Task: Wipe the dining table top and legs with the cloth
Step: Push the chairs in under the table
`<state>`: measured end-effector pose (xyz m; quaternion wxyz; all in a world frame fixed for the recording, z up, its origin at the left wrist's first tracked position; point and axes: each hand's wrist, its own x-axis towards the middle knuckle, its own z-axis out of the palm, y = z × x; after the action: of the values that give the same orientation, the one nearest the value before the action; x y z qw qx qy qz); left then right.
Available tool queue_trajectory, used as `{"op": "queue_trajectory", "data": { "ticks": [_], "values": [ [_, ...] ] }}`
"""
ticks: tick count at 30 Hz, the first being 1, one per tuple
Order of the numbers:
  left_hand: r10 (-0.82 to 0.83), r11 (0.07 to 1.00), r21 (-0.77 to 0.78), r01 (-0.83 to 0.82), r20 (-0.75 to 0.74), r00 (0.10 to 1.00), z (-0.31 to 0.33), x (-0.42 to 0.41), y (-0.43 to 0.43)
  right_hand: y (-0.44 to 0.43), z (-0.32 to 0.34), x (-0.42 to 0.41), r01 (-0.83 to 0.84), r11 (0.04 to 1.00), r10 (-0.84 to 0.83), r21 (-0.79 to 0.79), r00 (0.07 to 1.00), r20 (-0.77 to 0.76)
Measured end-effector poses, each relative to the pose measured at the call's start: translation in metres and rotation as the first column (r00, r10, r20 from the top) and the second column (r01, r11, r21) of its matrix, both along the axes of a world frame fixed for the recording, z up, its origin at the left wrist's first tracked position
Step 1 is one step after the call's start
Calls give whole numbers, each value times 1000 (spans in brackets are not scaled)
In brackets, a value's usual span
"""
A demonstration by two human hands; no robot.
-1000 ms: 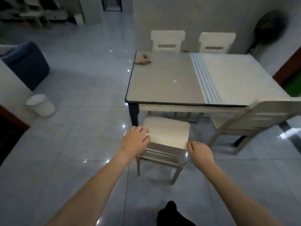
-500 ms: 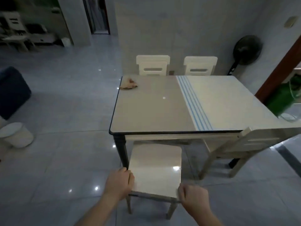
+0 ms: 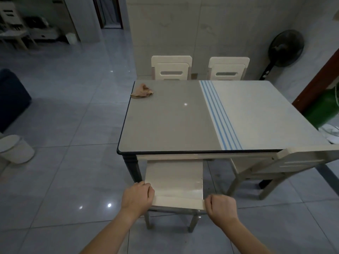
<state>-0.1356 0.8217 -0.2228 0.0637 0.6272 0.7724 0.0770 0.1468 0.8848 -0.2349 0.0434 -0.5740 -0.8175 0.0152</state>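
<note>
A crumpled tan cloth [image 3: 142, 91] lies on the far left corner of the dining table [image 3: 165, 121], whose top is grey on the left and white on the right with blue stripes between. A dark table leg [image 3: 133, 167] stands at the near left corner. A cream chair [image 3: 176, 182] sits in front of me, its seat partly under the table edge. My left hand [image 3: 136, 197] grips the left end of its backrest and my right hand [image 3: 221, 208] grips the right end. Neither hand touches the cloth.
A second cream chair [image 3: 286, 162] stands askew at the table's near right corner, and two more [image 3: 171, 68] line the far side against the wall. A white bin [image 3: 15, 149] is on the floor at left, a black fan [image 3: 282, 48] and a green object [image 3: 322, 109] at right.
The view has risen and pulled back. The chair in my hands has slid toward the table, its seat going under the edge. Both hands keep their hold on the backrest.
</note>
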Motion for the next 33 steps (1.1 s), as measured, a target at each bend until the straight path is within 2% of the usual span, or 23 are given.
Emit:
{"op": "queue_trajectory", "data": {
  "ticks": [8, 14, 23, 30, 33],
  "values": [
    [24, 999, -27, -25, -15, 1000, -2, 11, 43, 56, -4, 9, -20, 1000, 20, 9, 1000, 20],
    [60, 998, 11, -60, 15, 998, -6, 18, 71, 90, -2, 13, -39, 999, 39, 31, 999, -2],
    [93, 996, 0, -93, -36, 995, -10, 22, 109, 133, -6, 19, -90, 993, 88, -75, 996, -25],
    [92, 996, 24, -91, -24, 995, -13, 18, 133, 160, -6, 13, -63, 992, 60, -108, 998, -32],
    [113, 993, 28, -113, -16, 993, -14, 16, 142, 170, -9, 13, -62, 995, 60, -76, 998, -27]
  ]
}}
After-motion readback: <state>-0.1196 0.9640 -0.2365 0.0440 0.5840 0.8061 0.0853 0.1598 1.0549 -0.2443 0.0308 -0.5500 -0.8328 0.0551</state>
